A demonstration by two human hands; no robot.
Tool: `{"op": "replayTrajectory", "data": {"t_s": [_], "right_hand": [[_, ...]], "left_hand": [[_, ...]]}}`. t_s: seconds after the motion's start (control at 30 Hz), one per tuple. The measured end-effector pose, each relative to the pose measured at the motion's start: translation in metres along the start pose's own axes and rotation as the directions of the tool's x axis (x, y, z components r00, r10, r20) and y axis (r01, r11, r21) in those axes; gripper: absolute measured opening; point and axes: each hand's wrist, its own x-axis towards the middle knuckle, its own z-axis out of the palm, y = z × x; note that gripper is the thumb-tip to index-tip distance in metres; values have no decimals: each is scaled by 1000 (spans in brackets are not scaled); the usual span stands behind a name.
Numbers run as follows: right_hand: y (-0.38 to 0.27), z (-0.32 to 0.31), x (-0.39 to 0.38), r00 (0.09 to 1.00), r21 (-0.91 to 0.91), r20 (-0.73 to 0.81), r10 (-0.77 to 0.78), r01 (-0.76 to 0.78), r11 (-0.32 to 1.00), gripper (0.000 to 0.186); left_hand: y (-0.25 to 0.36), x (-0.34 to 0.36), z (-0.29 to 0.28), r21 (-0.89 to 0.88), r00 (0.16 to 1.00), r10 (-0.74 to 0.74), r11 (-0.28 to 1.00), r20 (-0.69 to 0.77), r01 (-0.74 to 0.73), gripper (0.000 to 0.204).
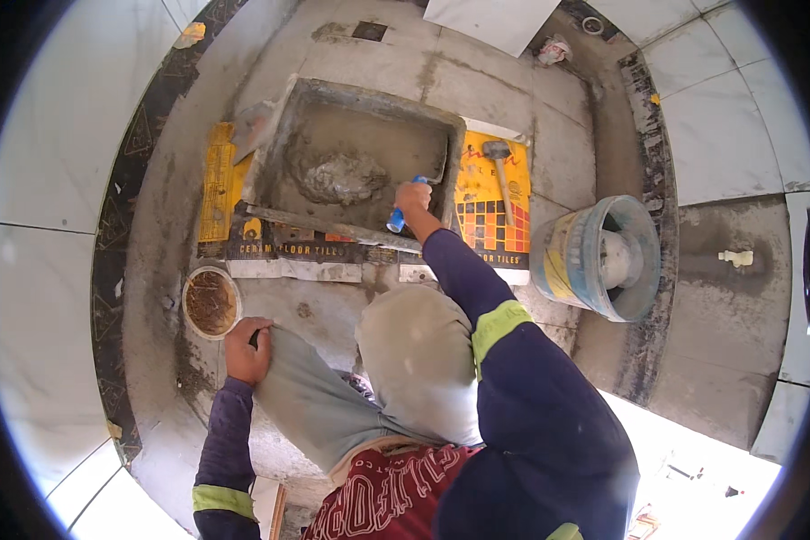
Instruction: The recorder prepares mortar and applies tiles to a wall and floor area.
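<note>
My right hand is closed around the blue handle of what looks like a trowel, over the near right part of a grey mixing tub. The tool's blade is hard to make out. Inside the tub, a wet lump of mortar rises from a thin grey layer. My left hand rests at my left knee with its fingers curled. A small dark patch shows between thumb and fingers; I cannot tell what it is. Beside that hand stands a round white container with brownish contents.
Yellow and black cardboard lies under and around the tub. On its right part lies a mallet. Further right is a bucket with a pale object inside. Tiled walls enclose both sides, and a pipe fitting sticks out at right.
</note>
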Motion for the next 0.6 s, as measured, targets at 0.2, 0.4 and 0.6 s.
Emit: {"op": "replayTrajectory", "data": {"t_s": [0.2, 0.4, 0.6], "right_hand": [[30, 19, 16, 974, -165, -165, -154, 127, 978, 40], [-1, -2, 12, 998, 129, -50, -48, 54, 990, 37], [8, 4, -36, 960, -45, 239, -147, 162, 986, 20]], "left_hand": [[-4, 0, 2, 5, 1000, -5, 1000, -4, 5, 14], [3, 4, 2, -13, 1000, -11, 1000, -3, 11, 14], [0, -1, -4, -5, 998, -49, 999, -32, 49, 14]]}}
